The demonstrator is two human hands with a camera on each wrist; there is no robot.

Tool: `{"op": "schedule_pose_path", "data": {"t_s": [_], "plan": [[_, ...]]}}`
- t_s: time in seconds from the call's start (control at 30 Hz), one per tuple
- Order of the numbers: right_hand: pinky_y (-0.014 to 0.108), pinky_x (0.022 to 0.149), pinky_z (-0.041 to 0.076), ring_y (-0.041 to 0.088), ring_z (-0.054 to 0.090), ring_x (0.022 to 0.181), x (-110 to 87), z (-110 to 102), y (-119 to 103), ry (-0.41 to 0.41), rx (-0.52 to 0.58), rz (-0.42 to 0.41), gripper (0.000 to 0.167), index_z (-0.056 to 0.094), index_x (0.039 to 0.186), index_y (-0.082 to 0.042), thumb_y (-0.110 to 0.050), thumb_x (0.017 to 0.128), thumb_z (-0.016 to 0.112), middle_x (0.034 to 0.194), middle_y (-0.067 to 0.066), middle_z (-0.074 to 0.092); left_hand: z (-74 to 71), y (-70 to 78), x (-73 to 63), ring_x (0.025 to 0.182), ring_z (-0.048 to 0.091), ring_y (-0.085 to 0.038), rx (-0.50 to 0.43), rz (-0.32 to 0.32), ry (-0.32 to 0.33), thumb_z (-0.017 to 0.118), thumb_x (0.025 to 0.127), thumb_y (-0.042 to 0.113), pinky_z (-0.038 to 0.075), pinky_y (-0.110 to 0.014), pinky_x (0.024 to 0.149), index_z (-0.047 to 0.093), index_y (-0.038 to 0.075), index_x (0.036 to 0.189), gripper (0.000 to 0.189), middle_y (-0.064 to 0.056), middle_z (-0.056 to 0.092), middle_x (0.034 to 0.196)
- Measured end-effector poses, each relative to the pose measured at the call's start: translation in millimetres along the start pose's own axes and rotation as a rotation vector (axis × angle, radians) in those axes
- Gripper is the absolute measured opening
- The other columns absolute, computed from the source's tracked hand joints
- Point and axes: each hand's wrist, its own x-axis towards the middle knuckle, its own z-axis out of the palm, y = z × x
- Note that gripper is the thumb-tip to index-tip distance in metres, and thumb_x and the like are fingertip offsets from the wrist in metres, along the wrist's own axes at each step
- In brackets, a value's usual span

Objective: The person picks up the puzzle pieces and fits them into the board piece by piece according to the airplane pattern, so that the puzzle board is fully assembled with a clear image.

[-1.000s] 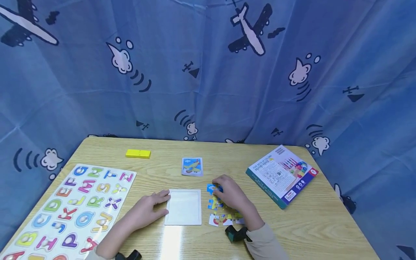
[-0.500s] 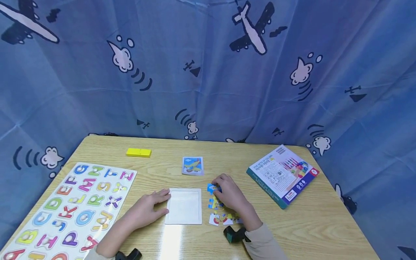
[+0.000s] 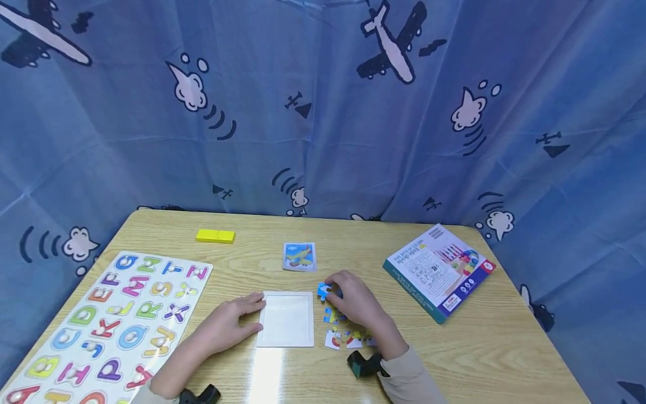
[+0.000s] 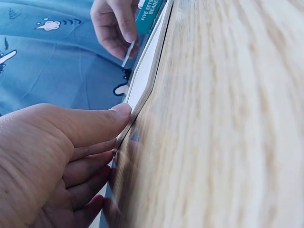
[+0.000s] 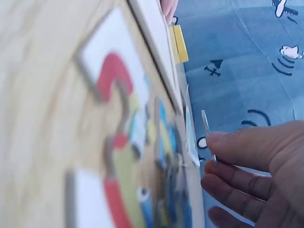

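In the head view my left hand (image 3: 229, 325) rests at the left edge of a white square puzzle tray (image 3: 286, 321), thumb and fingers spread along it. The left wrist view shows the thumb (image 4: 118, 114) touching the tray's edge. My right hand (image 3: 355, 300) pinches a blue jigsaw piece (image 3: 323, 291) between thumb and fingers, near the tray's upper right corner. Seen edge-on in the right wrist view, that piece (image 5: 206, 122) is up off the table. More jigsaw pieces (image 3: 332, 339) lie below the right hand, partly hidden by it.
A small airplane picture card (image 3: 299, 257) lies behind the tray. A yellow block (image 3: 215, 236) is at the back left. The alphabet board (image 3: 121, 325) covers the table's left side, and a boxed bead set (image 3: 439, 272) lies at the right.
My right hand has picked up the blue jigsaw piece and moved it slightly left, toward the tray. My left hand has stayed at the tray's edge.
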Motion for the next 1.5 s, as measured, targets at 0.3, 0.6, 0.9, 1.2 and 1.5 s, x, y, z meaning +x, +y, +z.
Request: {"op": "schedule_pose_path", "data": {"t_s": [0.3, 0.6, 0.9, 1.2, 1.5], "plan": [[0.033, 0.081, 0.054, 0.016, 0.059, 0.096, 0.9, -2, -20, -0.022, 0.130, -0.083, 0.025, 0.065, 0.113, -0.009, -0.016, 0.089, 0.064, 0.107, 0.002, 0.061, -2.2, -2.5, -1.1, 0.133, 0.044, -0.026, 0.011, 0.017, 0.012, 0.070, 0.085, 0.029, 0.038, -0.047, 0.109, 0.060, 0.011, 0.129, 0.049, -0.002, 0.049, 0.143], [0.025, 0.073, 0.054, 0.014, 0.058, 0.090, 3.7, 7, -37, -0.038, 0.114, -0.145, 0.024, 0.066, 0.112, -0.007, -0.012, 0.089, 0.064, 0.105, 0.003, 0.061, 0.0, -0.9, 2.3, 0.133, 0.045, -0.025, -0.011, 0.022, 0.012, 0.071, 0.085, 0.028, 0.038, -0.046, 0.109, 0.060, 0.009, 0.128, 0.048, -0.004, 0.049, 0.142], [0.018, 0.067, 0.050, 0.010, 0.055, 0.082, 16.4, 27, -56, -0.052, 0.105, -0.152, 0.022, 0.069, 0.109, -0.007, -0.011, 0.087, 0.064, 0.100, 0.002, 0.062, 0.3, -3.3, 2.4, 0.133, 0.045, -0.024, -0.003, 0.023, 0.006, 0.070, 0.085, 0.029, 0.038, -0.044, 0.109, 0.061, 0.010, 0.128, 0.048, -0.003, 0.049, 0.142], [0.015, 0.063, 0.047, 0.007, 0.052, 0.076, 24.1, 44, -69, -0.070, 0.073, -0.190, 0.021, 0.071, 0.105, -0.005, -0.008, 0.085, 0.064, 0.093, 0.002, 0.062, 1.7, -1.5, 1.6, 0.132, 0.045, -0.027, -0.027, 0.037, 0.005, 0.069, 0.086, 0.029, 0.038, -0.047, 0.109, 0.061, 0.007, 0.127, 0.048, -0.005, 0.049, 0.142], [0.013, 0.061, 0.044, 0.004, 0.048, 0.072, 25.9, 54, -72, -0.070, 0.020, -0.204, 0.022, 0.071, 0.105, -0.005, -0.008, 0.084, 0.065, 0.090, 0.000, 0.059, 1.1, -2.3, 2.4, 0.132, 0.045, -0.027, -0.019, 0.044, 0.002, 0.070, 0.085, 0.028, 0.038, -0.047, 0.108, 0.060, 0.007, 0.128, 0.049, -0.006, 0.049, 0.142]]}}
